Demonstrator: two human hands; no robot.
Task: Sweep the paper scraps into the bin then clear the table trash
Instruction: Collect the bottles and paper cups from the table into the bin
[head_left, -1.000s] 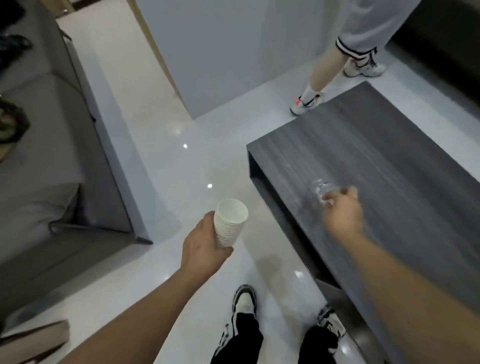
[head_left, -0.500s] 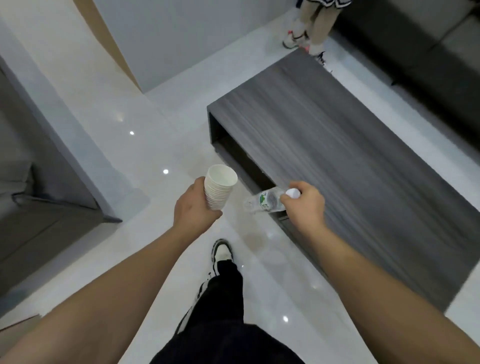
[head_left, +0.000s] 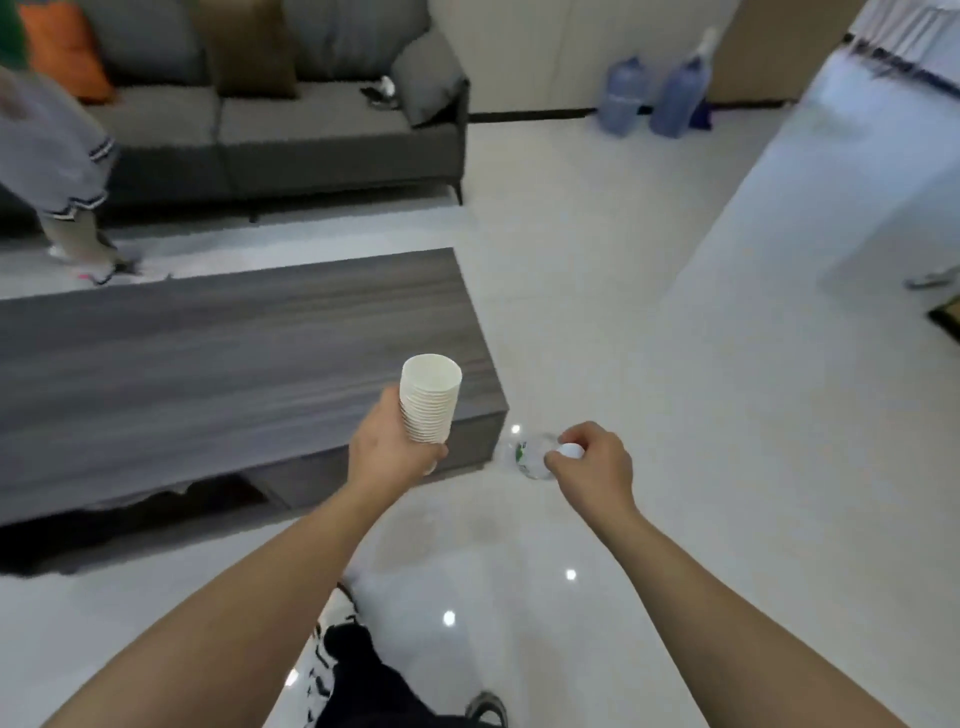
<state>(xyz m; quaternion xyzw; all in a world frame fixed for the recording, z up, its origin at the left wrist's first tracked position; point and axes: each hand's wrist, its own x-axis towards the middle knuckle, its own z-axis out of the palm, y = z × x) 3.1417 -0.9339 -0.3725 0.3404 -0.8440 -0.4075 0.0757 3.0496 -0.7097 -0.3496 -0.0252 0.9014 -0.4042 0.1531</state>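
A person is wearing no sleeves over either forearm, with the left hand (head_left: 390, 451) and right hand (head_left: 597, 465) bare, and is wearing black trousers (head_left: 374, 680) and black-and-white patterned shoes (head_left: 324, 644).

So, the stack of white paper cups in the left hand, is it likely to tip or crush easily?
The stack of paper cups probably weighs little: the left hand alone holds it. Thin paper may crush under hard squeezing. Tall and narrow, it might tip if set down.
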